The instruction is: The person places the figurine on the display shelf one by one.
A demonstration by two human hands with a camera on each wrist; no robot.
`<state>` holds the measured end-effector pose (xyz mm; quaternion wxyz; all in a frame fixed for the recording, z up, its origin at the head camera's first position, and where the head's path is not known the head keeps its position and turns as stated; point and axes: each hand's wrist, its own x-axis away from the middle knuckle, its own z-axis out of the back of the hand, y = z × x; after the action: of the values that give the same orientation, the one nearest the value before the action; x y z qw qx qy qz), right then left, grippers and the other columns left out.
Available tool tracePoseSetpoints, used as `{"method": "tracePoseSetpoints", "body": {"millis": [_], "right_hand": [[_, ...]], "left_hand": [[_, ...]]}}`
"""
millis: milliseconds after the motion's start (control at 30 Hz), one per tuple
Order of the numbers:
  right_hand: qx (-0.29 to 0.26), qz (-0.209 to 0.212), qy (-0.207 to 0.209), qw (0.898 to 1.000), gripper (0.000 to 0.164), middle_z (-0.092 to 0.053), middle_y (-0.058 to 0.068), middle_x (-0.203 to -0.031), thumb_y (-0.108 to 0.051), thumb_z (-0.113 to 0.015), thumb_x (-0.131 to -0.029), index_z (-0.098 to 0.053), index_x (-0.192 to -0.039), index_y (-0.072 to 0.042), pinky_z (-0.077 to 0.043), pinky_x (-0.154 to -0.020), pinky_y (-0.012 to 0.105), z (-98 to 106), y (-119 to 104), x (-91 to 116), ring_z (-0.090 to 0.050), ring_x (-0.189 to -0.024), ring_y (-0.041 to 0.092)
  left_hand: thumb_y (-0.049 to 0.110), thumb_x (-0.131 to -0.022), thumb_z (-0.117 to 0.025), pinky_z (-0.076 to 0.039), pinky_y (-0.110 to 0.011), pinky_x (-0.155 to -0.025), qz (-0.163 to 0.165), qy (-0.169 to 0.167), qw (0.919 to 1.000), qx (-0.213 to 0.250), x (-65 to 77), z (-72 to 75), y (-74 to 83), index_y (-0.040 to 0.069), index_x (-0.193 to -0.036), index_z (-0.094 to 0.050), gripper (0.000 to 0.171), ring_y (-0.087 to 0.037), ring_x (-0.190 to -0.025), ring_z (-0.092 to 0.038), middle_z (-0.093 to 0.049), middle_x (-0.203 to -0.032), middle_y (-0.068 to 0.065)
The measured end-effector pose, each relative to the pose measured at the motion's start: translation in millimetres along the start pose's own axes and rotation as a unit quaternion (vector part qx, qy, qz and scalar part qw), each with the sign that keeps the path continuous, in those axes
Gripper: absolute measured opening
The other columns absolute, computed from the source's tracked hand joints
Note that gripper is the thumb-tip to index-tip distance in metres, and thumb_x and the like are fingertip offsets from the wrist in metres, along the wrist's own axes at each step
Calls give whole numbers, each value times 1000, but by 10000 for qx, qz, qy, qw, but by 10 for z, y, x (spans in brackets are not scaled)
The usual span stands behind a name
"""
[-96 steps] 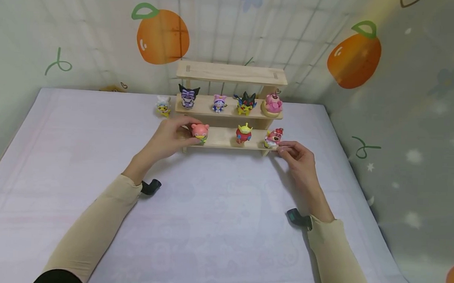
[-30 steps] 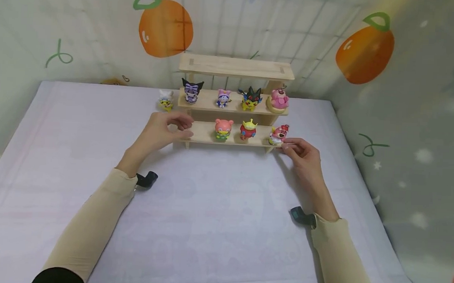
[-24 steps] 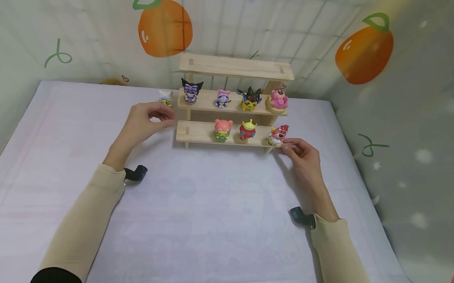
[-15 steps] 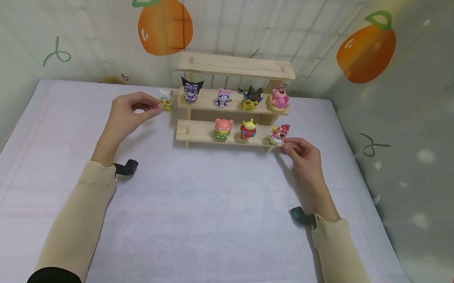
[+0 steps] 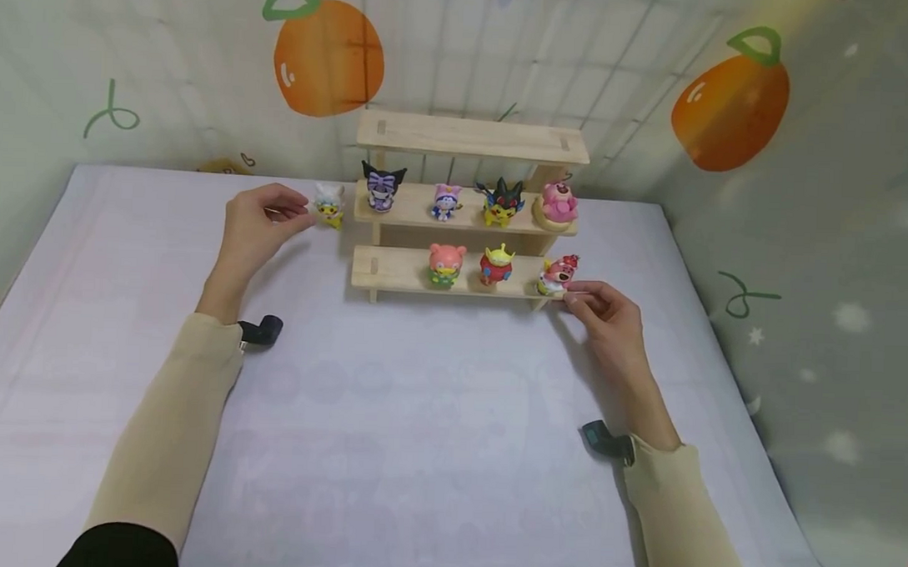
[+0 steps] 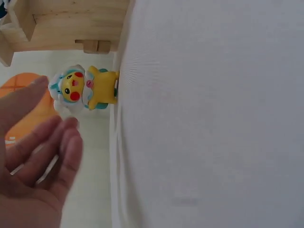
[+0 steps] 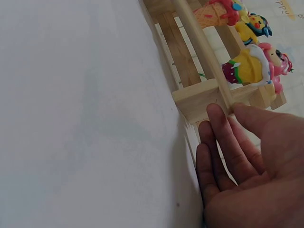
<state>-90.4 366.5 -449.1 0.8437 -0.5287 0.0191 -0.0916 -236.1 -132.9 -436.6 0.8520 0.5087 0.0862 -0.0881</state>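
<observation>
A three-tier wooden display shelf [image 5: 474,138] stands at the back of the table. Left of it, on the tablecloth, a yellow figurine in a white hood [image 5: 328,206] stands upright. My left hand [image 5: 256,226] is beside that figurine, fingers loosely bent and holding nothing; in the left wrist view the thumb comes close to its hood, and contact is unclear. My right hand [image 5: 610,322] pinches the right end of the lowest tier, thumb above and fingers below. Just by the thumb is a pink bear figurine with a red hat [image 5: 558,275].
On the lowest tier also stand a pink round-eared figurine [image 5: 445,265] and a red one with a yellow-green head [image 5: 495,266]. The middle tier carries several more, from a black-eared purple figurine [image 5: 382,187] to a pink bear [image 5: 557,206]. A patterned curtain hangs behind.
My left hand has let go of the pink round-eared figurine, which now stands farther right on the lowest tier. It has moved left to the white-hooded figurine. The right hand stays put.
</observation>
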Motion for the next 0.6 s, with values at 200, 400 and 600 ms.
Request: {"method": "tracePoseSetpoints", "body": {"millis": [200,400,600], "right_hand": [[37,-140,22,9999,40,-74,8,-120,-37,-67,-104,-64,-135,-11,-39,-85,20,18,-7,37,-63,-106,12],[-10,-106,43,9999,44,-74,-2,-115,-37,-67,-104,-63,-138,-10,-41,-89,18,19,-14,68,-63,-109,13],[-152,96,0,9998,40,-75,-4,-112,-31,-68,-104,-65,-136,-7,-43,-92,16,11,-6,38,-65,-108,11]], "left_hand": [[24,-86,-89,-52,-21,-82,496,-215,9984,-190,-120,-103,-4,4,-121,-73,44,-22,-98,-70,-76,-113,-18],[23,-85,-89,-48,-31,-90,564,-496,9970,-193,-246,-181,23,4,-128,-69,51,-30,-111,-67,-74,-122,-18],[19,-87,-87,-44,-29,-87,479,-723,9961,-161,-316,-213,-21,1,-122,-70,43,-26,-104,-64,-74,-116,-20]]}}
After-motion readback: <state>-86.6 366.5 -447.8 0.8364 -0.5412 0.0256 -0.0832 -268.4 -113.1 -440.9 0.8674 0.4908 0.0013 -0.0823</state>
